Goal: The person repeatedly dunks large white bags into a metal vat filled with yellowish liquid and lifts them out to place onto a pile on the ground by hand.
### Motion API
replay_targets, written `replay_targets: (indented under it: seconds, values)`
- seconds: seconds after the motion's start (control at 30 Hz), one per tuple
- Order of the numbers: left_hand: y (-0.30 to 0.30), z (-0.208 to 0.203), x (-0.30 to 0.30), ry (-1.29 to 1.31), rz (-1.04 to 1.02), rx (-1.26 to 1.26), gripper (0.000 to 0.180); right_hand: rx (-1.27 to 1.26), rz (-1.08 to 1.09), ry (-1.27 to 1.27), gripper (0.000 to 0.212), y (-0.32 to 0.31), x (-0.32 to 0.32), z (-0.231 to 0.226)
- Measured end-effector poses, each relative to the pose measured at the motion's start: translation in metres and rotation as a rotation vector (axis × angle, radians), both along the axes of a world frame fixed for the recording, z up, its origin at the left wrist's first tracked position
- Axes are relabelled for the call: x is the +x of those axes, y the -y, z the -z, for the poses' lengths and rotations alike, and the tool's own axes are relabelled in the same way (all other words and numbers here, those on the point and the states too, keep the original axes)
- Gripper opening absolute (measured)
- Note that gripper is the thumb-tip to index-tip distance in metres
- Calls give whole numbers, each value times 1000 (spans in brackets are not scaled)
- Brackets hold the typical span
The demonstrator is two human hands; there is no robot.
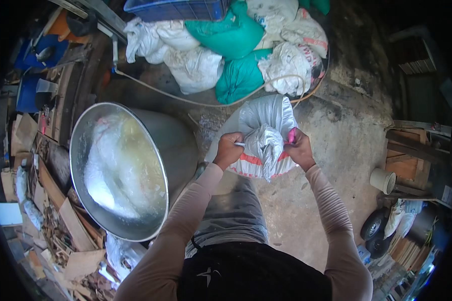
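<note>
A white woven sack [268, 111] with red markings stands on the floor in front of me, its silvery neck [265, 145] twisted and bunched together at the top. My left hand [229, 150] is closed in a fist at the left of the neck, and a thin whitish end [240, 144] pokes out of it toward the sack. On the other side, my right hand [300, 149] is closed around a bright pink strip [292, 135]. Fingers hide most of both thin pieces, so I cannot tell whether they join round the neck.
At my left stands a large metal vat [164, 200] holding cloudy liquid and a white mass [110, 175]. Filled white and green sacks [228, 32] lie ahead, by a blue crate [178, 9] and a pale hose [186, 102]. Wood scraps [75, 226] cover the far left; a white bucket [382, 180] sits right.
</note>
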State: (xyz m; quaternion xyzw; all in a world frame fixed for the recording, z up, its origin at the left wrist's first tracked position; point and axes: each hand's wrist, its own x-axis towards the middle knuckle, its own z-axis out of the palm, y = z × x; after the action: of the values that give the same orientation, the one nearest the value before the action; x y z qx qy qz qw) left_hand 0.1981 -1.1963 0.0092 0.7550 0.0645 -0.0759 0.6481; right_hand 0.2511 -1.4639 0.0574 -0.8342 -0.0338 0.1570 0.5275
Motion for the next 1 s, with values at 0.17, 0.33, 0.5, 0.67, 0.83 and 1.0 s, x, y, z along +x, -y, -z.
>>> replay_targets:
  seconds: [0.17, 0.33, 0.5, 0.67, 0.83, 1.0]
  values:
    - [22, 85, -16, -80, 16, 198, 6, -134, -55, -68, 22, 21, -11, 90]
    - [4, 165, -50, -133, -4, 365, 7, -279, -180, -40, 16, -2, -17, 189]
    - [-1, 232, -33, -313, -48, 316, 6, -270, -237, -88, 18, -13, 5, 270]
    - [-27, 312, -20, -408, -29, 315, 5, -298, -256, -173, 14, -43, 23, 347]
    - [-58, 352, 13, -288, -332, 583, 30, -439, -363, -100, 30, -78, 78, 371]
    - [-37, 271, -26, -355, -294, 446, 48, -452, -445, -190, 38, -53, 64, 307]
